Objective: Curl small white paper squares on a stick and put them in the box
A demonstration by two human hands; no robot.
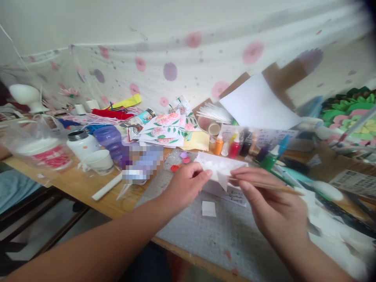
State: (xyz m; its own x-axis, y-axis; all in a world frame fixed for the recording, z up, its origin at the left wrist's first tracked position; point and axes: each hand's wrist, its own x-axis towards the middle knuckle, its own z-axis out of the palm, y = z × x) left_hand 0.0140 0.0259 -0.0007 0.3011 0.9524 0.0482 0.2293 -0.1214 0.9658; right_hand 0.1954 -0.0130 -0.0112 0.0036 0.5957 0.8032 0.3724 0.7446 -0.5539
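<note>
My left hand is closed in a pinch on the edge of a small white paper piece, which hangs with a corner pointing down. In my right hand lies a thin wooden stick, its tip end at the paper between the two hands. Just behind and below them stands a white paper box with handwriting on its front and white bits inside. A white paper square lies flat on the grey cutting mat, nearer to me than the box.
Behind the box are an orange bottle, a red bottle and other paint bottles. Flower drawings lie further back. On the left stand a white jar, a white cup and a bagged tub. A cardboard box is at right.
</note>
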